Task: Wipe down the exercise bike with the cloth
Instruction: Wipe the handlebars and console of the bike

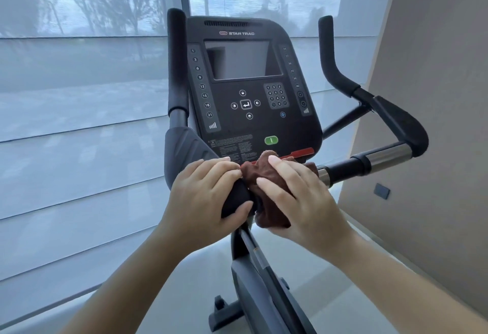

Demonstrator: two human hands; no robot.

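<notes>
A black exercise bike stands in front of me, its console (245, 82) facing me with a dark screen, buttons and a green key. A brown cloth (266, 196) is bunched around the bike's black handlebar (236, 199) just below the console. My right hand (301, 196) presses on the cloth and grips it against the bar. My left hand (203, 196) is wrapped around the handlebar right beside the cloth, thumb underneath. The part of the bar under the cloth is hidden.
Upright black grips rise at the left (176, 61) and right (330, 56) of the console. A chrome side bar (383, 155) runs right. A large window with a sheer blind (79, 122) lies behind; a beige wall (435, 96) stands close on the right. The bike frame (258, 281) drops to a pale floor.
</notes>
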